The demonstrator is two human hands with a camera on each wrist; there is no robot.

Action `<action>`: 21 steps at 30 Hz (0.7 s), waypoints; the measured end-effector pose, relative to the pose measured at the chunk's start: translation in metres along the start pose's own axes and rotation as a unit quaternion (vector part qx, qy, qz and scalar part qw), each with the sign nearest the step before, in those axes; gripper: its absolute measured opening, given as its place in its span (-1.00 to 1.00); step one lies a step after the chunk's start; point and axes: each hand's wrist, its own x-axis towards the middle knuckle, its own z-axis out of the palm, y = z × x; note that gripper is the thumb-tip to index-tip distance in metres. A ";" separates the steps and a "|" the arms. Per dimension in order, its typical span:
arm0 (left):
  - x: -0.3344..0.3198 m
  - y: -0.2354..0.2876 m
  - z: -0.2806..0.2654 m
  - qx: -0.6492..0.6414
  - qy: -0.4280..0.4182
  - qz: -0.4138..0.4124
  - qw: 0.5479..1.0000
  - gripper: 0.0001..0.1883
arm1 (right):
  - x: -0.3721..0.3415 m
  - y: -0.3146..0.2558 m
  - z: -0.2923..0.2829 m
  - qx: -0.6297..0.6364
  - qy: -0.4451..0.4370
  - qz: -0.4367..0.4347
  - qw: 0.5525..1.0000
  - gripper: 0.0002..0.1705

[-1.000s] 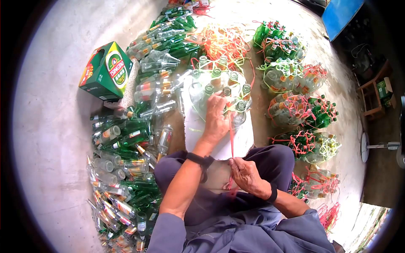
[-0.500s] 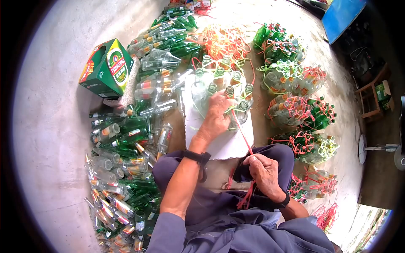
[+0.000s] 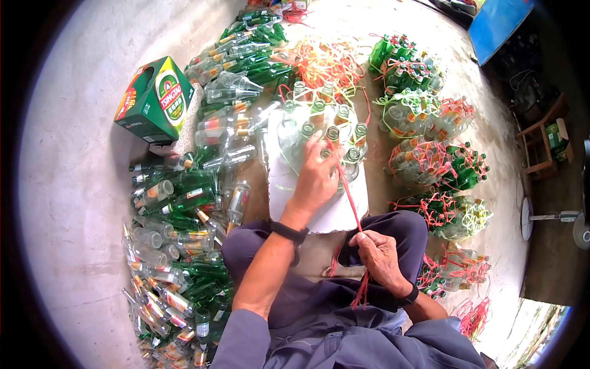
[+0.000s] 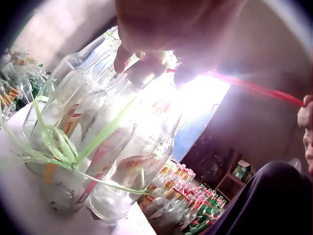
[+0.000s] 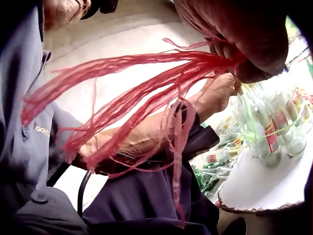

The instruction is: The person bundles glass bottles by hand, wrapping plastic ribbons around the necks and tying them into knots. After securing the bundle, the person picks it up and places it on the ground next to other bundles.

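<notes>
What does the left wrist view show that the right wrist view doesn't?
Only left wrist: a flat blue panel, a small green box. Only right wrist: a grey-blue cloth shirt with lettering, the red plastic strap's frayed ends. Both: clear glass bottles ringed by a pale green plastic strap, a flat white board, the left hand and right hand.

From far away I see a bright head view — the floor (image 3: 369, 18) shines almost white, but the edges bend and go black. In the left wrist view, white glare washes out some bottles (image 4: 122, 169), and the left grip (image 4: 176, 24) looks dim and blurry.
</notes>
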 end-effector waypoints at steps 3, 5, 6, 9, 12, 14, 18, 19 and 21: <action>0.000 0.017 -0.004 0.029 0.019 -0.006 0.999 -0.34 | 0.001 0.007 -0.008 0.012 0.008 0.000 1.000 -0.64; 0.002 0.032 -0.009 0.090 0.079 -0.010 0.993 -0.41 | 0.001 0.008 -0.007 0.017 0.013 -0.009 1.000 -0.63; 0.003 0.037 -0.013 0.090 0.077 -0.009 0.993 -0.41 | 0.001 0.009 -0.006 0.020 0.017 -0.019 0.999 -0.63; -0.002 0.046 -0.021 0.172 0.078 0.026 0.982 -0.49 | 0.001 0.006 -0.005 0.011 0.010 -0.034 0.999 -0.63; -0.015 0.050 -0.019 0.185 0.077 0.078 0.977 -0.60 | 0.001 0.002 -0.010 0.015 0.000 -0.013 1.000 -0.62; -0.019 0.050 -0.017 0.096 -0.002 0.093 0.991 -0.74 | 0.002 -0.008 -0.015 -0.007 -0.027 0.006 1.000 -0.57; -0.017 0.057 -0.013 0.009 -0.001 0.123 0.992 -0.80 | 0.016 -0.012 -0.030 -0.070 0.007 0.067 0.995 -0.45; -0.017 0.058 -0.013 0.009 0.000 0.123 0.992 -0.80 | 0.024 -0.012 -0.039 -0.125 -0.005 0.013 0.992 -0.44; -0.017 0.061 -0.013 -0.005 -0.029 0.124 0.992 -0.82 | 0.041 -0.024 -0.049 -0.289 0.017 -0.132 0.948 -0.49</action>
